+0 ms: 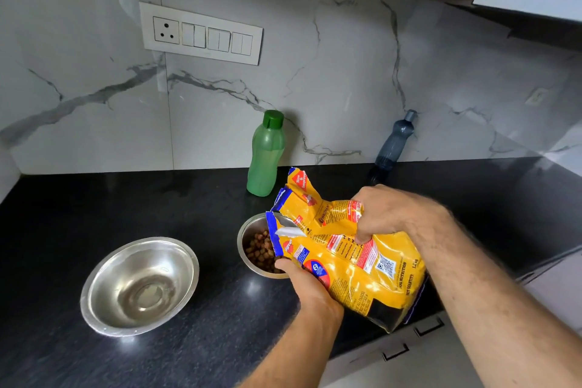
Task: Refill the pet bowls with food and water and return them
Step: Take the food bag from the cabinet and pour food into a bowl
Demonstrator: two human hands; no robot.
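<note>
A yellow pet-food bag (356,264) is tilted with its torn blue-edged mouth over a small steel bowl (248,230) that holds brown kibble (259,250). My left hand (304,285) grips the bag from below near its mouth. My right hand (387,213) pinches the bag's upper side. A larger steel bowl (140,285) stands to the left on the black counter (78,224); whether it holds water I cannot tell. A green bottle (266,154) with a green cap stands behind the small bowl.
A dark translucent bottle (395,142) leans at the marble wall on the right. A white switch panel (201,33) is on the wall. The counter's front edge runs under the bag, with drawer handles (396,351) below. Cabinets hang at the upper right.
</note>
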